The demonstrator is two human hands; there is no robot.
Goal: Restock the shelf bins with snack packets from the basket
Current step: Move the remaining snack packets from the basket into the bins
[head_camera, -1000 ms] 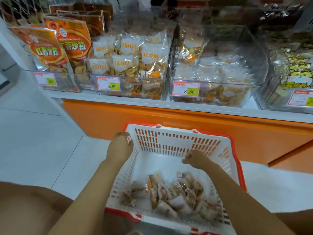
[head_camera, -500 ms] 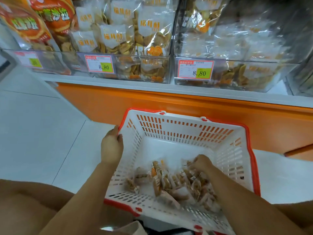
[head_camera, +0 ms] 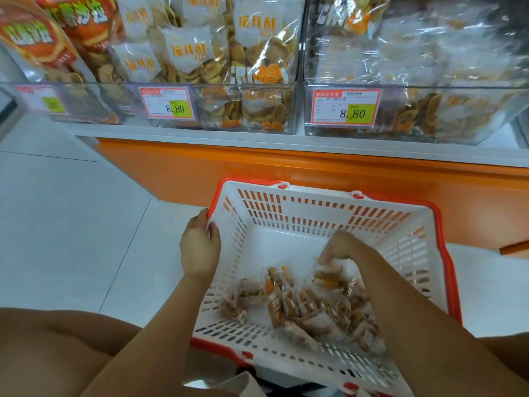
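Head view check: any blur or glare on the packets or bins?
Head view: packets in the basket and the right hand are motion-blurred; glare whitens the bags in the right bin; price tags read sharp; the shelf edge runs tilted.

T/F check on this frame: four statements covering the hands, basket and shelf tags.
1. The left hand grips the basket by its left rim. True.
2. The basket holds nothing. False: snack packets lie on its floor.
3. Two price tags on the shelf bins read 8.80. True.
4. The right hand is up at the shelf bins. False: it is inside the basket, fingers curled on the snack packets.
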